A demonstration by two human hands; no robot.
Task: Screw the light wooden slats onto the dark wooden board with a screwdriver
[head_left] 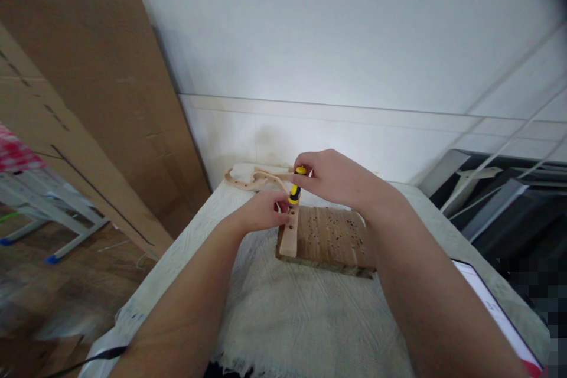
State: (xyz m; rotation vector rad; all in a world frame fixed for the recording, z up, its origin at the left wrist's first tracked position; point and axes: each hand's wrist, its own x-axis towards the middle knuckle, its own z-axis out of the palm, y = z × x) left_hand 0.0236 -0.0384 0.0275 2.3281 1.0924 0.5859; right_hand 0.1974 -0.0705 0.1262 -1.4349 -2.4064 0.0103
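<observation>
A small yellow and black screwdriver (295, 191) stands upright over a light wooden strip with holes (289, 236). My right hand (336, 177) is closed on the screwdriver's yellow top. My left hand (264, 211) pinches near the tip, at the strip's upper end; what is between its fingers is too small to make out. The strip lies along the left edge of a brown wooden block (332, 237) dotted with small holes. More pale wooden curved pieces (252, 178) lie behind the hands.
Everything rests on a cream cloth (283, 307) over a small table. Cardboard sheets (88, 100) lean on the wall at left. A tablet (500, 313) lies at the right edge. A metal rack (487, 201) stands to the right.
</observation>
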